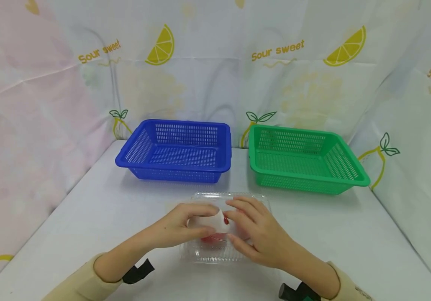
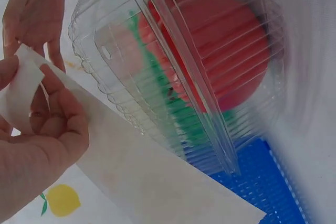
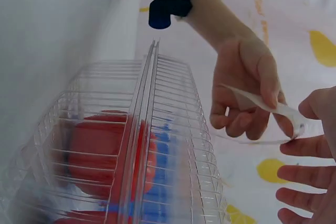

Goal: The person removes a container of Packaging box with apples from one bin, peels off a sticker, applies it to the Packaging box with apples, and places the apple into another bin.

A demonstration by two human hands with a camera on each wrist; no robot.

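My left hand (image 1: 175, 228) holds a white paper-like strip (image 1: 213, 222) between thumb and curled fingers, above a clear plastic clamshell box (image 1: 200, 253). In the left wrist view the strip's end bends over. My right hand (image 1: 262, 232) is at that free end with its fingers spread and fairly straight; in the right wrist view, thumb and forefinger stand on either side of the curled edge. A small red mark (image 1: 226, 219) shows by the right fingertips. Inside the closed box lies a large smooth red thing (image 2: 226, 51), its kind blurred by the ribbed plastic.
Behind the box stand a blue perforated basket (image 1: 174, 166) on the left and a green perforated basket (image 1: 307, 176) on the right. A lemon-print cloth (image 1: 208, 83) hangs behind the white table (image 1: 136, 200). Dark bands are on both wrists.
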